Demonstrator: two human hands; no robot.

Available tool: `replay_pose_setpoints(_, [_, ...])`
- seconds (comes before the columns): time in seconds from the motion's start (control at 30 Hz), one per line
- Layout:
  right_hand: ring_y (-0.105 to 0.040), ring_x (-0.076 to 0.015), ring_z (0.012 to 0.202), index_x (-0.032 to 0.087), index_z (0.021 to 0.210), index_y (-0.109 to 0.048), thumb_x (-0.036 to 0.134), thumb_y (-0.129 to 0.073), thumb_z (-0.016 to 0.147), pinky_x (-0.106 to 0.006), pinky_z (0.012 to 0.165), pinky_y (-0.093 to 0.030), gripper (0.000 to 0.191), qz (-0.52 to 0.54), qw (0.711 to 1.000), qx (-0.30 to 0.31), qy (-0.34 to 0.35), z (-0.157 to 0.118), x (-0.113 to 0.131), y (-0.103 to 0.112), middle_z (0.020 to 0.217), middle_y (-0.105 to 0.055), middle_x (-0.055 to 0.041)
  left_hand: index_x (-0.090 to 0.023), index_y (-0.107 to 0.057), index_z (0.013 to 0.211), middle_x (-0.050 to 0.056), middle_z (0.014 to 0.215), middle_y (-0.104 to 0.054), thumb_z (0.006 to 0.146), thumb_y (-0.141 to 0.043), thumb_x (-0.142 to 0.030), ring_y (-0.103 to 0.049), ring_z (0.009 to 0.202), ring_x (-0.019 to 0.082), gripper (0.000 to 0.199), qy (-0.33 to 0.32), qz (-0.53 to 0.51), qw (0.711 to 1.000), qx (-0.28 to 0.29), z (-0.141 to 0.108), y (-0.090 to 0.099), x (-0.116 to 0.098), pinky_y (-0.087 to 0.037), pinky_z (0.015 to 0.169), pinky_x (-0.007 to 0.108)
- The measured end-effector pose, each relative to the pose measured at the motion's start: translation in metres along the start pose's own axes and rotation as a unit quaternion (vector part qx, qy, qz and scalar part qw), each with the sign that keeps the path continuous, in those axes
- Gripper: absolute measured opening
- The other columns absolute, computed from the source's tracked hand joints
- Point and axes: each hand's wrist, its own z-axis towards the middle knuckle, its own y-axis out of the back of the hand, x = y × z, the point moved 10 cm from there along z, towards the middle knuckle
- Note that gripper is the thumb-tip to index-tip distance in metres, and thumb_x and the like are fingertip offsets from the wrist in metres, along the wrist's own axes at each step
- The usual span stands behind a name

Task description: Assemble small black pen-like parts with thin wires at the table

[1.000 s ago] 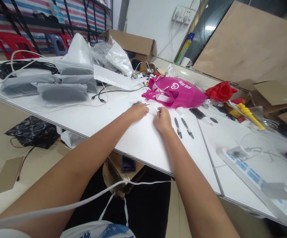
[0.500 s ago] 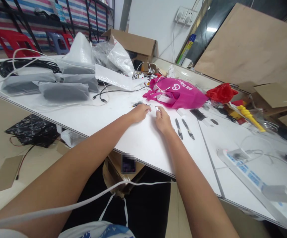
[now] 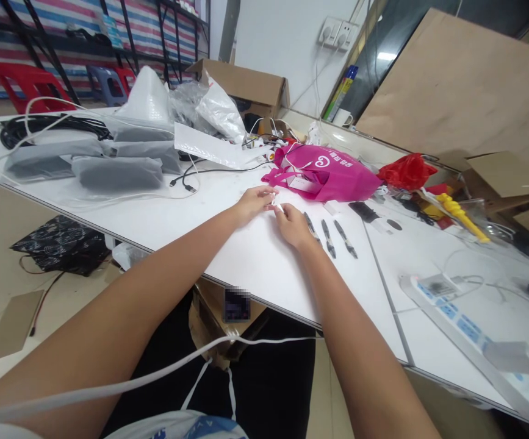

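Observation:
My left hand (image 3: 252,205) and my right hand (image 3: 293,226) meet above the white tabletop, fingertips almost touching. Both are closed in a pinch on a small white piece (image 3: 274,199), too small and too covered by fingers to identify; whether it is one part or two I cannot tell. Just right of my right hand lie several slim dark pens side by side: one pen (image 3: 312,228) partly behind the hand, a middle pen (image 3: 327,238) and an outer pen (image 3: 345,238).
Behind my hands lies a pink bag (image 3: 351,174), with a red plastic bag (image 3: 408,172) to its right. Grey wrapped packages (image 3: 118,172) and black cables (image 3: 186,180) occupy the left side. A white power strip (image 3: 456,323) lies at the right, and a white cable (image 3: 163,372) crosses my lap.
My right hand has moved left to meet my left hand, bringing the white piece between them. The pen nearest it now shows. The small dark items beside my left hand are now hidden.

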Motion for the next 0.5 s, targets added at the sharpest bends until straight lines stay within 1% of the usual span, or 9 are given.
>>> replay_pose_setpoints(0.13, [-0.054, -0.0203, 0.075, 0.025, 0.079, -0.055, 0.053, -0.045, 0.096, -0.032, 0.074, -0.041, 0.035, -0.019, 1.000, 0.008, 0.002, -0.001, 0.003, 0.000, 0.077, -0.065, -0.0017, -0.012, -0.076, 0.096, 0.005, 0.092, -0.070, 0.087, -0.076, -0.008, -0.067, 0.091, 0.014, 0.010, 0.000, 0.000, 1.000, 0.008, -0.003, -0.002, -0.001, -0.057, 0.103, 0.042])
replay_pose_setpoints(0.23, [-0.058, -0.0206, 0.075, 0.025, 0.076, -0.051, 0.050, -0.043, 0.100, -0.033, 0.076, -0.042, 0.035, -0.027, 0.999, 0.018, -0.002, -0.002, 0.004, 0.000, 0.077, -0.067, -0.0016, -0.010, -0.075, 0.097, 0.006, 0.093, -0.073, 0.084, -0.078, -0.005, -0.070, 0.093, 0.015, 0.014, -0.014, -0.005, 1.000, -0.011, -0.005, 0.000, -0.006, -0.057, 0.104, 0.043])
replay_pose_setpoints(0.37, [-0.063, -0.0220, 0.074, 0.027, 0.083, -0.049, 0.046, -0.040, 0.103, -0.035, 0.077, -0.044, 0.029, -0.005, 0.999, 0.047, -0.010, -0.005, 0.005, -0.004, 0.077, -0.071, -0.0008, -0.010, -0.073, 0.103, 0.006, 0.089, -0.076, 0.082, -0.082, -0.007, -0.074, 0.090, 0.016, 0.023, -0.033, -0.023, 0.999, -0.033, -0.006, 0.003, -0.012, -0.058, 0.104, 0.043])
replay_pose_setpoints(0.5, [-0.066, -0.0237, 0.073, 0.028, 0.092, -0.048, 0.046, -0.040, 0.105, -0.037, 0.078, -0.046, 0.023, -0.003, 0.997, 0.071, 0.002, -0.008, 0.010, -0.009, 0.078, -0.074, -0.0014, -0.012, -0.074, 0.106, 0.007, 0.091, -0.079, 0.080, -0.087, -0.014, -0.076, 0.090, 0.017, 0.029, -0.040, -0.018, 0.999, -0.017, -0.004, 0.001, -0.012, -0.057, 0.104, 0.043])
